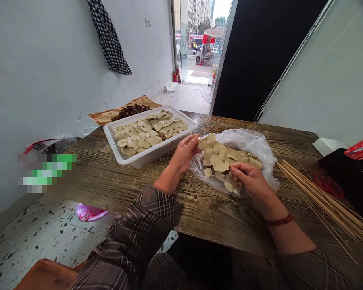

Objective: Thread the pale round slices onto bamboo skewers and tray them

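My left hand [186, 153] is closed on a pale, flat round slice [207, 141] at the upper left edge of a clear plastic bag [264, 147]. Many similar slices [222, 158] lie in the open bag. Over the bag's right side, my right hand [248, 177] has its thumb and index finger pinched together at the edge of the slices; what they grip, if anything, is too small to make out. Left of the bag, a white tray [148, 159] holds rows of pale slices with thin sticks through them.
Long thin wooden sticks [323, 199] lie on the table [109, 183] at the right, near a black item and red scissors [329, 184]. Dark brown pieces [131, 110] rest on patterned paper [101, 117] behind the tray. White walls stand at both sides.
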`<state>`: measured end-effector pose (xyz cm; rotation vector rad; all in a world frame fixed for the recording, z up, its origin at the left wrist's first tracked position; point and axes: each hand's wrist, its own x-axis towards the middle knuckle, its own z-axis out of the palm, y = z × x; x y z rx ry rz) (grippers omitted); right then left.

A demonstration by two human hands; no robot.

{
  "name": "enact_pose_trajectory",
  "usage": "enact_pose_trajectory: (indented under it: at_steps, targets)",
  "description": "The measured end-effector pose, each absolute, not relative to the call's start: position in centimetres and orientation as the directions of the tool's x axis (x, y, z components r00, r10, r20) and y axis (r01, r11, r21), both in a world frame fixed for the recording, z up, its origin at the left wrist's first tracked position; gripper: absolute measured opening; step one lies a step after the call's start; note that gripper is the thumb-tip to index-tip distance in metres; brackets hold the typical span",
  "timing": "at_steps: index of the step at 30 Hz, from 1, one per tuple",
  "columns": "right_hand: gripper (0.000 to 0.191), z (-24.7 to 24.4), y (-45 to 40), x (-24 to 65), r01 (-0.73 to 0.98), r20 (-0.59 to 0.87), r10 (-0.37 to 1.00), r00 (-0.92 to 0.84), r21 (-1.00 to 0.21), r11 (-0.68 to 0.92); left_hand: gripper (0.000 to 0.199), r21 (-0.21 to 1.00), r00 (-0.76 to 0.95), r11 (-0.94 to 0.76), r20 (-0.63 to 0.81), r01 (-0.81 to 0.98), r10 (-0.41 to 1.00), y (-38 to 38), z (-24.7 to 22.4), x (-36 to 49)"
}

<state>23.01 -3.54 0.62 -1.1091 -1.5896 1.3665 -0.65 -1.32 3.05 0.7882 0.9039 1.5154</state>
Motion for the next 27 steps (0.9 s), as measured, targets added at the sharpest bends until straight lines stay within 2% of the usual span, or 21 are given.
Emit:
enact_pose_trajectory:
  at_steps: [4, 7, 11, 15, 21, 27]
  targets:
    - [0.038, 0.5, -3.6, 22.8, 0.098, 0.001, 0.939, -0.344, -0.994, 0.037, 0.043, 0.819, 0.059, 0.052, -0.023, -0.572, 0.998, -1.5, 2.8, 0.0]
    - [0.038, 0.5, -3.7, 22.7, 0.188, 0.041, 0.943, -0.331, -0.976, 0.109, 0.045, 0.808, 0.117, 0.09, -0.026, -0.582, 0.993, -1.7, 2.6, 0.4]
    - [0.027, 0.6, -3.9, 22.3, 0.409, 0.274, 0.914, -0.299, -0.828, 0.382, 0.042, 0.824, 0.1, 0.083, -0.032, -0.561, 0.995, -1.8, 2.5, 0.5]
    - [0.022, 0.3, -3.9, 21.9, 0.485, 0.442, 0.839, -0.318, -0.685, 0.544, 0.045, 0.826, 0.071, 0.076, -0.044, -0.558, 0.997, -1.7, 2.5, 0.6]
    - [0.022, -0.1, -3.9, 21.8, 0.523, 0.467, 0.823, -0.324, -0.636, 0.567, 0.051, 0.83, 0.052, 0.075, -0.055, -0.552, 0.997, -1.9, 2.5, 1.0]
    - [0.022, -0.2, -3.9, 21.6, 0.523, 0.476, 0.821, -0.317, -0.634, 0.569, 0.045, 0.833, 0.044, 0.07, -0.055, -0.549, 0.998, -1.8, 2.0, 1.1]
